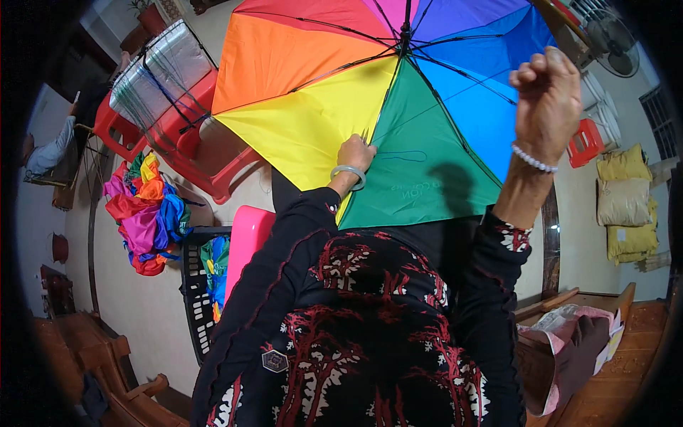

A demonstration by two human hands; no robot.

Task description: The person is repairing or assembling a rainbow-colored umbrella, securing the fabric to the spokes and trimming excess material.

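An open rainbow umbrella (441, 171) lies across my lap with its inside facing up, showing dark ribs and a central shaft (405, 32). My left hand (353, 155), a pale bangle at its wrist, is closed on the umbrella's rib and cloth where the yellow and green panels meet. Raised over the blue panels at the right, my right hand (546, 99) has its fingers curled in a pinch and wears a beaded bracelet. A thin thread (445, 102) runs from near the left hand up toward it. Any needle there is too small to see. A loose loop of blue thread (402, 154) rests on the green panel.
Folded multicoloured umbrellas (148, 213) are piled at the left, beside a black crate (193, 285) and a pink stool (249, 238). A red stool (203, 156) bears a white foam box (162, 78). Rightward are a fan (612, 44), stacked sacks (625, 203) and wooden furniture (605, 356).
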